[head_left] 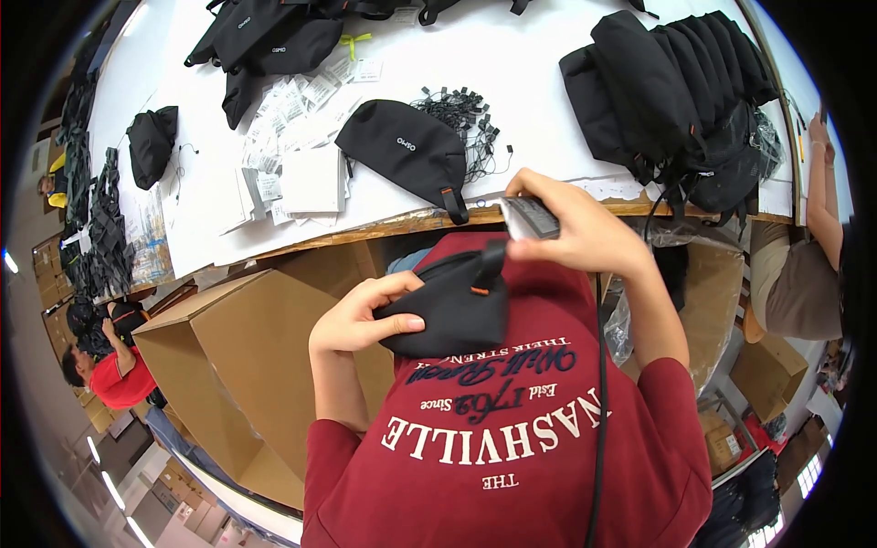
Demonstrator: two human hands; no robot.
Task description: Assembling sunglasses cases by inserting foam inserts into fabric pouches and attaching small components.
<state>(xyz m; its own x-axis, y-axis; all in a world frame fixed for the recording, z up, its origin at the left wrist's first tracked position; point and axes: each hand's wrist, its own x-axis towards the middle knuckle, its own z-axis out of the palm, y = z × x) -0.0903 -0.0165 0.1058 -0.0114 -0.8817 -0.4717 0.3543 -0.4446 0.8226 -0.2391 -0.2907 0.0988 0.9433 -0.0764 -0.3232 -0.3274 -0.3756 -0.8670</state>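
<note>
In front of my chest my left hand [352, 315] is closed on a small black zip pouch [448, 315]. The pouch has a black loop and a little orange tab at its right end. My right hand [589, 228] grips a small flat grey-and-white printed piece [532, 219], perhaps a folded tag or leaflet, just above and right of the pouch. On the table edge beyond lies another black pouch [402, 146], also with an orange tab.
Paper tags [306, 96], stacked white cards [313, 178] and black tag strings [461, 114] lie on the white table [512, 41]. Black bags [639, 87] are piled at right. A cardboard box [265, 356] stands left, below the table edge. Other people are at both sides.
</note>
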